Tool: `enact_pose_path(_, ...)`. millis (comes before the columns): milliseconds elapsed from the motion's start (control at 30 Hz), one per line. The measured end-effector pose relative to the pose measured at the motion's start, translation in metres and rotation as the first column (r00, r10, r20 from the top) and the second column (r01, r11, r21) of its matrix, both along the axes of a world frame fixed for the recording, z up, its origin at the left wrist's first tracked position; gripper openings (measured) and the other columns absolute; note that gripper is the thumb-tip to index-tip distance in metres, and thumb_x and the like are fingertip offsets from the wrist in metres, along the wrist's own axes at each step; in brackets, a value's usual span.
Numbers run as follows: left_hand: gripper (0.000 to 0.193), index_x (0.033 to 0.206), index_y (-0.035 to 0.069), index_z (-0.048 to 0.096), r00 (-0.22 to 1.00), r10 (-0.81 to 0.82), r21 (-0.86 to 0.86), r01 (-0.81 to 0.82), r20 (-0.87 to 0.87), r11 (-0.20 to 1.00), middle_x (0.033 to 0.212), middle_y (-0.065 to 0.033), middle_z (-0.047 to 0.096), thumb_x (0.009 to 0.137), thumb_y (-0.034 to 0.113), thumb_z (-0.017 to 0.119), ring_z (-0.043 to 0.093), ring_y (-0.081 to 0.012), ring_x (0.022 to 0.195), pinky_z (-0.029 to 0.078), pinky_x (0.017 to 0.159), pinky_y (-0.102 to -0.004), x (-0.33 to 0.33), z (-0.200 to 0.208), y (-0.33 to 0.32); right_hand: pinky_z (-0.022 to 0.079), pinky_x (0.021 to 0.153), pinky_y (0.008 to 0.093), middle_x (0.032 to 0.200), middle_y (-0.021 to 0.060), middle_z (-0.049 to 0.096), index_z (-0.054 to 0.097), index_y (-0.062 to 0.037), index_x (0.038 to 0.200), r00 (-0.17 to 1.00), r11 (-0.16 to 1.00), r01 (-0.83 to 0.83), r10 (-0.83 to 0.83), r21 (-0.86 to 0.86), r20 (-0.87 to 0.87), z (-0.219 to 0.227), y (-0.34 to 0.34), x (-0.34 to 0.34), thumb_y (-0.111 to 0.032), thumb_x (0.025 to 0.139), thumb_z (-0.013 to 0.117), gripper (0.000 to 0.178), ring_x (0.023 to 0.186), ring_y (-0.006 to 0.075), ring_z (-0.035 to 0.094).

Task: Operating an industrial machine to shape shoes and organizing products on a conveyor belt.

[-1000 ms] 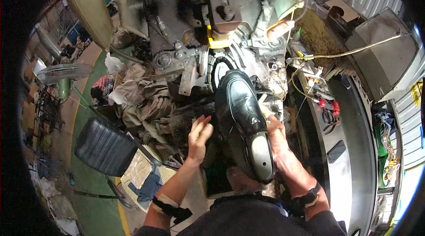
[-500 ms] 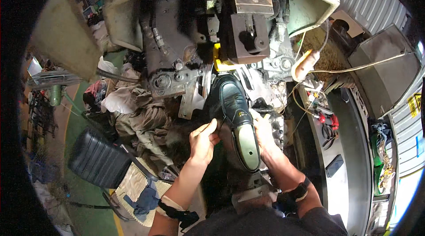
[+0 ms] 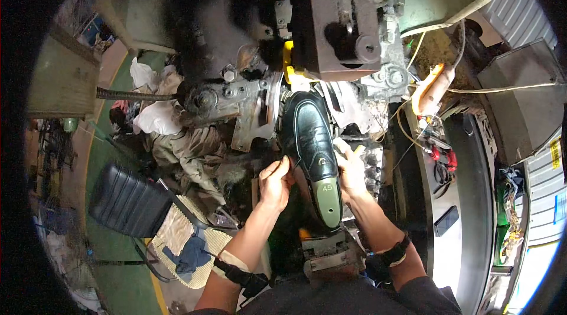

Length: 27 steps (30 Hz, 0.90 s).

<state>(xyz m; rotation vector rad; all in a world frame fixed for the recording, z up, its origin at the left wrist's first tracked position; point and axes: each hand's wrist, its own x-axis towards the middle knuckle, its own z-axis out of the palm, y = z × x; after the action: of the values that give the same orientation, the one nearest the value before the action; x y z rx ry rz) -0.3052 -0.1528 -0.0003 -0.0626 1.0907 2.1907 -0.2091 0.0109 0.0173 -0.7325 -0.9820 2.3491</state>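
A black leather shoe upper [image 3: 308, 132] sits on a green shoe last [image 3: 326, 197], its toe directly below the yellow part [image 3: 289, 64] of a dark machine [image 3: 339, 37]. My left hand [image 3: 275, 186] is closed, thumb and fingertips pinched at the left edge of the upper near its opening. Along the right side my right hand [image 3: 352, 172] grips the shoe, its thumb near the upper's edge and the other fingers partly hidden. Metal plates [image 3: 251, 117] flank the toe on both sides. What supports the shoe from below is hidden.
A metal bracket [image 3: 333, 256] stands close to my body, just past the heel. To the right hangs an orange lamp [image 3: 430, 90] on a cord, beside a bench with a phone [image 3: 446, 221] and red-handled tools [image 3: 444, 161]. A black chair [image 3: 133, 200] and piled cloth [image 3: 189, 152] are at left.
The view has shifted, so the machine looks larger and higher. The shoe has turned slightly straighter, its toe close under the yellow part. Both hands keep their places at its sides.
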Motion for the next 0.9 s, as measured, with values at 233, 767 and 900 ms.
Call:
enact_pose_path(233, 0.014, 0.085, 0.008, 0.068, 0.998, 0.052, 0.028, -0.051, -0.038, 0.998, 0.084, 0.0019, 0.065, 0.098, 0.011, 0.064, 0.058, -0.0098, 0.077, 0.044, 0.075, -0.0267, -0.005, -0.016, 0.0, 0.049, 0.1, 0.0337, 0.139, 0.0115, 0.047, 0.055, -0.0015, 0.137, 1.0, 0.999, -0.01, 0.011, 0.038, -0.009, -0.006, -0.005, -0.005, -0.008, 0.09, 0.074, 0.051, 0.123, 0.0194, 0.05)
enact_pose_path(767, 0.015, 0.083, 0.009, 0.065, 0.958, 0.246, 0.013, -0.251, 0.15, 0.968, 0.078, 0.0041, 0.058, 0.094, 0.015, 0.073, 0.052, -0.0085, 0.073, 0.044, 0.069, -0.0269, 0.027, 0.035, 0.013, 0.048, 0.103, 0.0356, 0.125, 0.0086, 0.059, 0.05, -0.0003, 0.138, 0.987, 0.992, -0.053, 0.034, -0.117, -0.159, -0.013, 0.002, 0.004, -0.008, 0.088, 0.075, 0.057, 0.114, 0.0203, 0.056)
enact_pose_path(900, 0.015, 0.088, 0.005, 0.067, 0.887, 0.412, -0.04, -0.414, 0.207, 0.91, 0.087, -0.0012, 0.066, 0.091, 0.016, 0.077, 0.061, -0.0131, 0.082, 0.049, 0.075, -0.0292, 0.036, 0.033, 0.023, 0.054, 0.094, 0.0358, 0.139, 0.0121, 0.046, 0.052, 0.0008, 0.138, 0.999, 1.0, -0.015, 0.014, -0.027, -0.033, 0.005, -0.007, 0.003, -0.007, 0.087, 0.076, 0.057, 0.114, 0.0205, 0.058)
